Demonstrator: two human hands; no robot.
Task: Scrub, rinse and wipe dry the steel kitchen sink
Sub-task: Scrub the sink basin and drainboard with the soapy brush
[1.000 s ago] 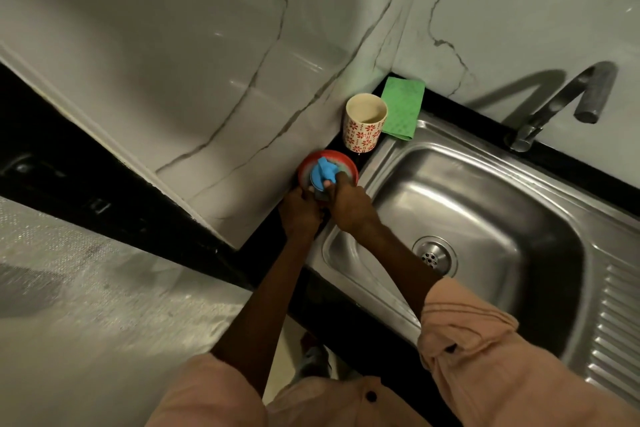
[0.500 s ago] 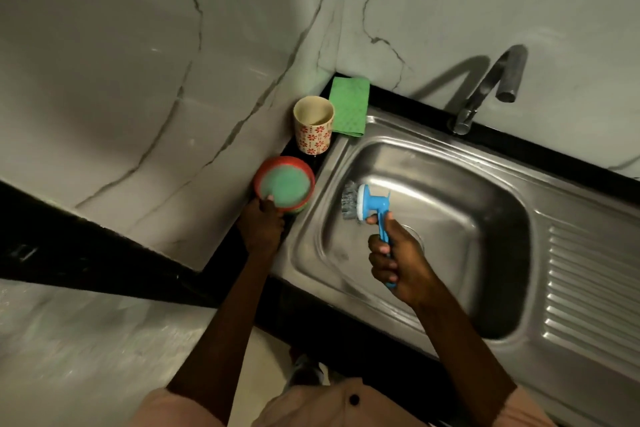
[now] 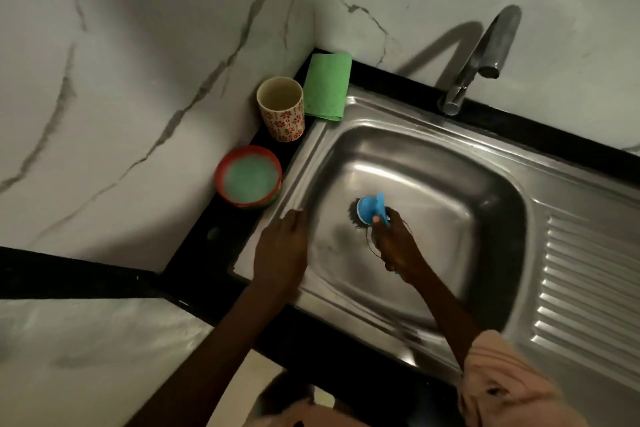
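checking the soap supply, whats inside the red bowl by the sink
The red bowl holds a pale green, foamy-looking fill almost to its rim. That surface covers whatever lies beneath, so depth and the bowl's bottom cannot be seen.

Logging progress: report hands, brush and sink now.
Right hand grips blue brush, bristles on sink floor. Left hand flat on rim. Nothing in the way.

You see one steel sink (image 3: 571, 246) and, counted around it, one tap (image 3: 481, 59), one green cloth (image 3: 327, 87), one flowered cup (image 3: 281, 109), one red soap dish (image 3: 247, 181), one blue brush (image 3: 370, 210) inside it, and two hands.
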